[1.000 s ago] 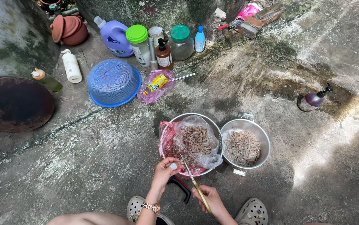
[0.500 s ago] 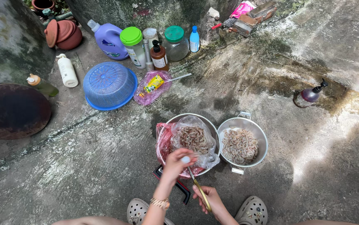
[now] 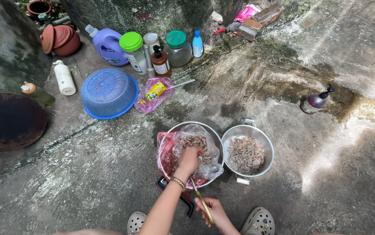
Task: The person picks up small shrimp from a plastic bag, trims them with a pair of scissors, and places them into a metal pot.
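View: head cam, looking down at a person crouched on a wet concrete floor [image 3: 87, 182].
Left hand [image 3: 189, 159]: reaches into a clear plastic bag of raw shrimp [image 3: 195, 146]; fingers curled down into the pile, seemingly closing on one shrimp, though the grip itself is hidden.
Bag location: inside a round steel basin w/ red plastic liner [image 3: 166, 152], just in front of the feet.
Right hand [image 3: 213, 212]: fingers closed around yellow-handled scissors [image 3: 201, 201], blades pointing up toward the basin.
Done: steel two-handled pot [image 3: 269, 150], touching the basin's right side, holds a shallow layer of shrimp.
Left: a good heap remains in the bag; looks roughly mid-job.
Behind: upturned blue plastic colander [image 3: 109, 92], bottles and jars along the wall.
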